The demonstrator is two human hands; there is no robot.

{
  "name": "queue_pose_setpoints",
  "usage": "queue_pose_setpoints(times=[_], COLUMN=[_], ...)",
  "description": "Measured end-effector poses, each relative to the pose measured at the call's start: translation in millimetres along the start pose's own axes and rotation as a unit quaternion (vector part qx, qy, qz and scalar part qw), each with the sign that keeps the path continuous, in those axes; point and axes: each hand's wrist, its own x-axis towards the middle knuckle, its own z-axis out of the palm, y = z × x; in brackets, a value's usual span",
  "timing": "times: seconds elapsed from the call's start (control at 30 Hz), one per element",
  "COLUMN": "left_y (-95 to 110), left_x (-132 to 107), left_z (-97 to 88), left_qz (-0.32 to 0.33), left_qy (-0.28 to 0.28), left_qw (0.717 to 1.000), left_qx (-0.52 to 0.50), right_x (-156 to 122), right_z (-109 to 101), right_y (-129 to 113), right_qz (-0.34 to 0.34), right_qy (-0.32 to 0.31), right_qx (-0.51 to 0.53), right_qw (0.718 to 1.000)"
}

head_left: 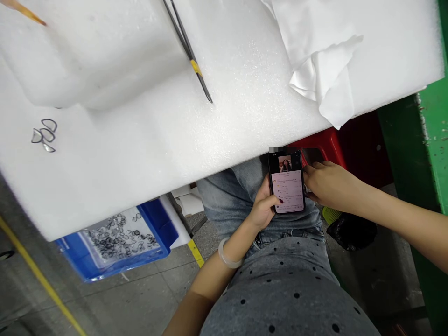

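My left hand (263, 205) is wrapped around the left side of a smartphone (287, 191), its thumb lying over the lower part of the lit screen. The phone is held over my lap, just below the edge of a white foam sheet (168, 154). My right hand (322, 182) is closed, with curled fingers against the phone's right edge; its fingertips are partly hidden. On the foam above lie dark tweezers (191, 53) with a yellow band, points towards me. Several small dark-rimmed, half-round pieces (47, 135) rest on the foam at the left.
A crumpled white cloth (325, 74) hangs slightly over the foam's edge. Below left, a blue bin (168, 233) holds many small pieces. A red stool (331, 144), a black plastic bag (353, 231) and a green frame (434, 140) are at the right. An orange tip (33, 16) shows top left.
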Motion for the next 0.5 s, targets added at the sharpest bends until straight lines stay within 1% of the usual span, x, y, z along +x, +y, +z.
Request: queue_pose_setpoints(times=[0.27,0.37,0.5], left_y=[-4.3,-6.4,-6.7], left_x=[0.6,1.6,2.0], left_z=[-11.1,-12.7,-12.6], left_qz=[0.01,0.019,0.024], left_qy=[-0.067,-0.075,-0.068], left_qw=[0.997,0.995,0.994], left_qx=[0.049,0.066,0.083], right_x=[-1.2,-0.9,-0.4], right_z=[4.1,4.7,1.8], right_y=[1.9,1.7,0.9], right_qz=[-0.006,-0.007,-0.001], right_qy=[0.035,0.037,0.015], right_qx=[-0.008,-0.007,-0.003], right_qw=[0.999,0.999,1.0])
